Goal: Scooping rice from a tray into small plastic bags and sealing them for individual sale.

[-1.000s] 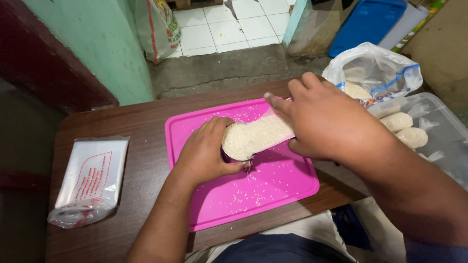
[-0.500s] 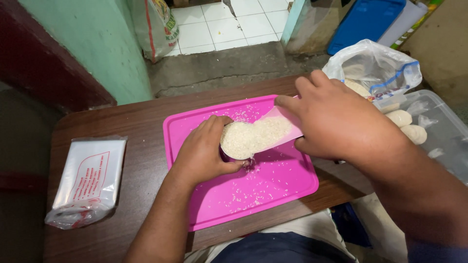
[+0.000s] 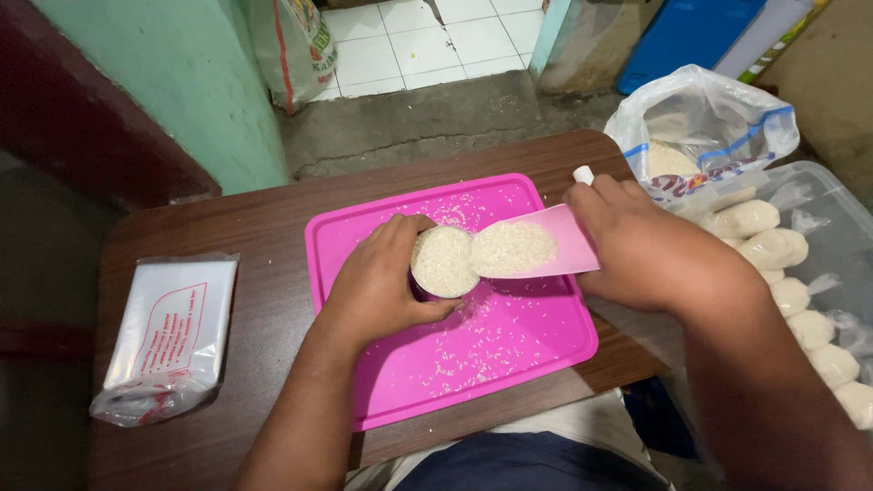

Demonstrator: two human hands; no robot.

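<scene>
My left hand [image 3: 377, 282] grips a small round cup [image 3: 443, 264] filled to the brim with white rice, standing on a pink tray [image 3: 509, 355]. My right hand [image 3: 650, 245] holds a pink scoop [image 3: 536, 250] by its handle, its mouth laid against the cup's rim. The scoop still carries a heap of rice. Loose grains lie scattered over the tray around the cup.
The tray sits on a dark brown table [image 3: 264, 236]. A stack of clear plastic bags [image 3: 168, 332] lies at the left. An open sack of rice [image 3: 700, 127] and a clear bin [image 3: 846, 245] of filled rice packets [image 3: 746, 218] stand at the right.
The scoop has been lowered and drawn back to the right, so the full cup now shows. My left hand stays on the cup.
</scene>
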